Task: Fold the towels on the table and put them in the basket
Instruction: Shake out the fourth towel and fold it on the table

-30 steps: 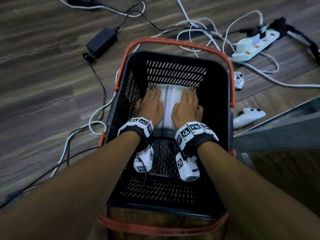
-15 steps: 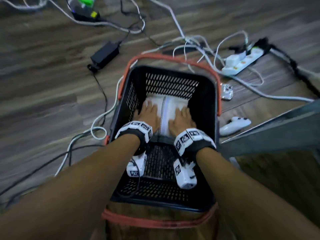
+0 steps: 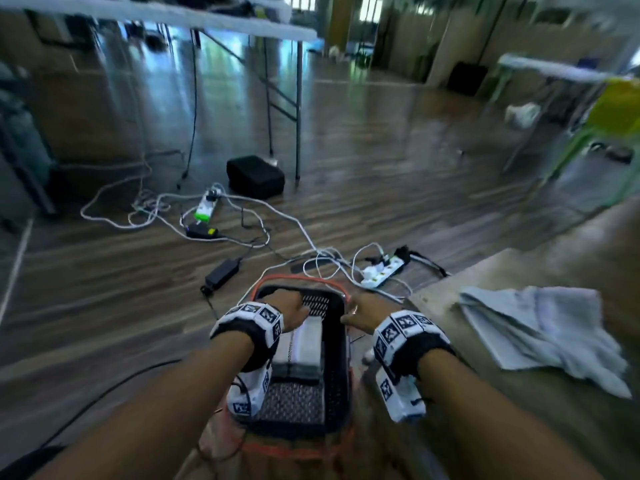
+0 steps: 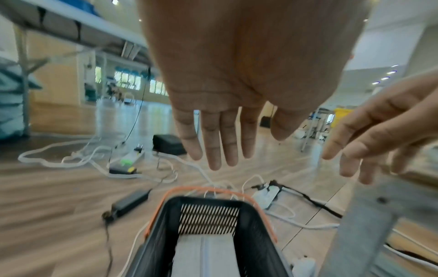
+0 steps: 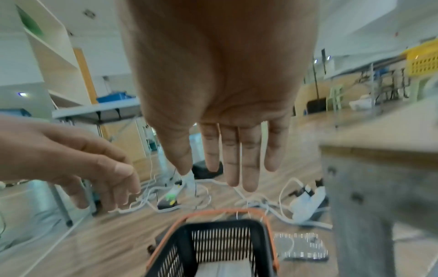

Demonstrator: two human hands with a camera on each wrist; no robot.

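While both our hands are hanging over the basket (image 3: 337, 386), we are holding nothing: the left hand (image 3: 289, 311) and the right hand (image 3: 360, 315) are both spread, with fingers straight and relaxed, as the wrist views are showing plainly. One folded towel (image 3: 304, 344) is lying flat in the far half of the basket, below the left hand and not touching it. We are turning our attention to the next towel (image 3: 540, 336), which is lying crumpled and unfolded on the table (image 3: 571, 427), well to the right of the right hand and apart from it. We are judging that this towel is light and soft, so it is going to sag and lose its shape when it is lifted; it is not fragile and probably not slippery. For this reason we are thinking it is best to pinch it at two corners of one edge, one hand on each, so that it is hanging straight before we are laying it flat for folding. Which corners are free we cannot tell, because the cloth is bunched and the head view is blurred.
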